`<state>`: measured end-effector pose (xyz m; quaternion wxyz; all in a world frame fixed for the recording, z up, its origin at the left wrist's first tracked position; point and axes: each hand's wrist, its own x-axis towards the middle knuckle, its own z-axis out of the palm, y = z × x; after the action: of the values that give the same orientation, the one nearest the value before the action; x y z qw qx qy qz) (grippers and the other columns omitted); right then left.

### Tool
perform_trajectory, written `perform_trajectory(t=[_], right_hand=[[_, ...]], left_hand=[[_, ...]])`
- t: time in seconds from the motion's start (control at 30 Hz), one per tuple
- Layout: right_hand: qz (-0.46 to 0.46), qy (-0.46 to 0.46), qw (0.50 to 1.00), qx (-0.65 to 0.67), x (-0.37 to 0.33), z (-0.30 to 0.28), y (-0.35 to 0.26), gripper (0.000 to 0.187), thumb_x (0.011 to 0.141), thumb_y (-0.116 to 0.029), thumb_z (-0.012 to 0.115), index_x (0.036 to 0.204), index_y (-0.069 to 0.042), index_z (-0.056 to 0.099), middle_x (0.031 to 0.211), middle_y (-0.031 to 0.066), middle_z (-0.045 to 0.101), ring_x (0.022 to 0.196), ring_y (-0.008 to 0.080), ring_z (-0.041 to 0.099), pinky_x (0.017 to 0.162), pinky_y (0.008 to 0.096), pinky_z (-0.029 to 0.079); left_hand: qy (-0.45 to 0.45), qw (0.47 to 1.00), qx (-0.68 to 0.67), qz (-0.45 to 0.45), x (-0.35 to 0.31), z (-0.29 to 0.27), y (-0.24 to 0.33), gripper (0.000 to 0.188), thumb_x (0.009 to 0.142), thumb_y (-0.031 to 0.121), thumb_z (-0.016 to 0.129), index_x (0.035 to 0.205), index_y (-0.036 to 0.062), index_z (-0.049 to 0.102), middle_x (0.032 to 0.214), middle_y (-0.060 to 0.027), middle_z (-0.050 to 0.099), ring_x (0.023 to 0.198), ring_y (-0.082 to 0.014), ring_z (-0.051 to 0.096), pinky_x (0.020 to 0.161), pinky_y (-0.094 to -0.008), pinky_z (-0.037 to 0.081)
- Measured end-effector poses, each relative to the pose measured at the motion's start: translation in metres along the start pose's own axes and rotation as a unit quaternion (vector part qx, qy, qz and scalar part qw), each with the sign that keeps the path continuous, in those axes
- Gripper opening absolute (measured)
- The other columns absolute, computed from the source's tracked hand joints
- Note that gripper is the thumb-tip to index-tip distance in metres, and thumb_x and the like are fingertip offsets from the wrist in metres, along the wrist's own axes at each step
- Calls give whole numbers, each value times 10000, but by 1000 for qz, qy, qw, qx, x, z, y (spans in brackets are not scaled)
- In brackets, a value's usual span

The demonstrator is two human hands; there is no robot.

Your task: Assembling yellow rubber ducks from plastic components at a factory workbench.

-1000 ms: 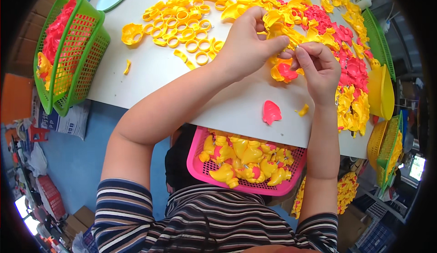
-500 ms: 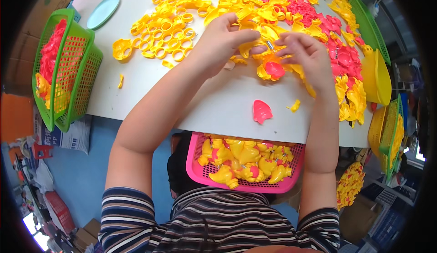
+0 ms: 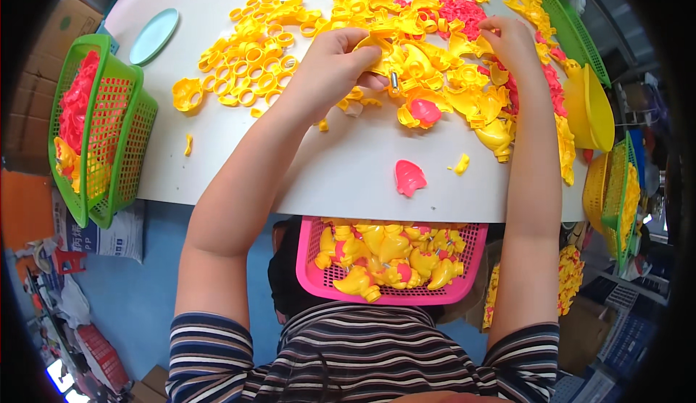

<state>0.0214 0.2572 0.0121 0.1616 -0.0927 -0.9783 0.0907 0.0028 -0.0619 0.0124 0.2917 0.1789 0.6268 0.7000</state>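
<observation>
My left hand (image 3: 337, 62) is closed on a yellow plastic shell piece (image 3: 375, 42) above the middle of the table. A small metal cylinder (image 3: 394, 81) shows just below that piece; whether it is attached to it I cannot tell. Farther right, my right hand (image 3: 513, 46) reaches over the heap of small red parts (image 3: 462, 15), thumb and forefinger bent together. Anything between those fingertips is too small to make out. Below the left hand lies a yellow piece with a red insert (image 3: 425, 111). A loose red shell-shaped piece (image 3: 410, 178) rests nearer the table's front edge.
Yellow rings (image 3: 246, 97) and yellow shells (image 3: 478, 105) cover much of the white table (image 3: 326, 178). A pink basket (image 3: 312, 276) of yellow figures sits at the front edge. Green baskets (image 3: 134, 127) stand left; a yellow container (image 3: 591, 113) stands right. A pale blue plate (image 3: 154, 36) lies far left.
My right hand has left the piece near my left hand and moved up and right to the red heap. My left hand has shifted slightly left, still holding the yellow shell piece.
</observation>
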Motion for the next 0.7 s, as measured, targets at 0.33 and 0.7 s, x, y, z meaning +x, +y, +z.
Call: perform_trajectory(t=[0.33, 0.7], right_hand=[[45, -164, 985, 22, 11, 15, 5, 137, 782, -60, 618, 905, -6, 645, 827, 104, 658, 728, 180, 627, 659, 295, 499], [55, -67, 967, 240, -31, -40, -48, 115, 790, -117, 662, 826, -12, 634, 730, 19, 629, 662, 86, 572, 593, 219, 441]], left_hand=[[29, 999, 25, 24, -2, 1, 3, 232, 859, 110, 525, 986, -77, 577, 813, -92, 620, 639, -105, 627, 611, -212, 518], [26, 999, 33, 9, -4, 2, 2, 294, 849, 108, 536, 1062, -93, 547, 889, -115, 613, 643, -129, 643, 588, -204, 511]])
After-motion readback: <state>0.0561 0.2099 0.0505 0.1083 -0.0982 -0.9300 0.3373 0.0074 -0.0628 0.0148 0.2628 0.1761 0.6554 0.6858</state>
